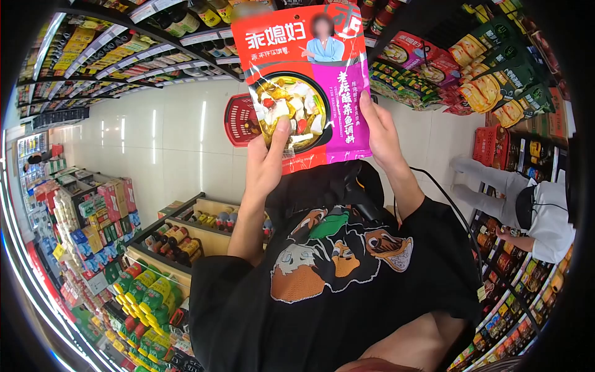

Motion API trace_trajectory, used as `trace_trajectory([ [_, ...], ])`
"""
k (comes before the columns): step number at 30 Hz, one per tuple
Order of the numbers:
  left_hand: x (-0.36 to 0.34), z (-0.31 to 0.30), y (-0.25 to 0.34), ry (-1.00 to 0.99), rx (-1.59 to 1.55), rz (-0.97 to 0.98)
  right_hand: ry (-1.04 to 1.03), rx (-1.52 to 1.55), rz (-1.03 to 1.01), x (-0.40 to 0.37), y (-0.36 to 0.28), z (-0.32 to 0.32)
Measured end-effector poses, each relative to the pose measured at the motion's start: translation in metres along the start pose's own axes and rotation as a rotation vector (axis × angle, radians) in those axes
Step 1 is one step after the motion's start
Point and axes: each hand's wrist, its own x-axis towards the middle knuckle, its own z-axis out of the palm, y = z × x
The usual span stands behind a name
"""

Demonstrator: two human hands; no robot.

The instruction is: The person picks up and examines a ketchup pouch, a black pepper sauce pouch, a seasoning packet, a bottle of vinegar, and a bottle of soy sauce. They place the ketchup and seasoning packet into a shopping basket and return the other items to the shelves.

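Observation:
A red and purple packet of fish seasoning [304,93] is held up in front of my chest, its printed front with a bowl of fish facing me. My left hand [268,155] grips its lower left edge, thumb pressed on the picture of the bowl. On the right edge, my right hand [379,133] pinches the packet with the thumb along the purple part. The fingers of both hands are mostly hidden behind it. A red shopping basket [238,121] shows partly from behind the packet, on the floor.
Shelves of bottles [118,49] line the upper left. Hanging packets [483,80] fill the rack at upper right. A person in a white top [551,217] reaches toward the right shelf, near another red basket [491,147]. Wooden bins of bottles [198,226] stand at lower left.

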Motion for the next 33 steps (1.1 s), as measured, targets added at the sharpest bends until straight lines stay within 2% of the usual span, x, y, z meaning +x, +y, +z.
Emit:
trace_trajectory([
  [7, 0.002, 0.008, -0.003, -0.033, 0.008, -0.049, -0.012, 0.053, 0.052, -0.003, 0.004, -0.015],
  [13, 0.009, 0.002, -0.013, -0.181, 0.186, -0.024, -0.022, -0.019, -0.043, -0.009, -0.007, -0.032],
  [17, 0.013, 0.005, -0.013, -0.272, 0.217, -0.026, 0.058, 0.035, -0.009, -0.013, -0.006, -0.04],
  [21, 0.021, 0.005, -0.026, -0.334, 0.177, -0.097, 0.147, 0.051, -0.019, -0.017, 0.003, -0.042],
  [24, 0.032, 0.005, -0.038, -0.375, 0.094, -0.077, 0.23, 0.111, -0.013, -0.022, 0.003, -0.034],
  [27, 0.044, 0.007, -0.061, -0.42, 0.098, -0.179, 0.273, 0.069, -0.023, -0.026, 0.016, -0.038],
  [31, 0.057, 0.03, -0.099, -0.361, 0.017, -0.141, 0.263, -0.013, 0.014, -0.017, 0.055, -0.07],
  [33, 0.066, 0.042, -0.111, -0.38, 0.101, -0.139, 0.257, -0.132, 0.192, -0.009, 0.066, -0.09],
])
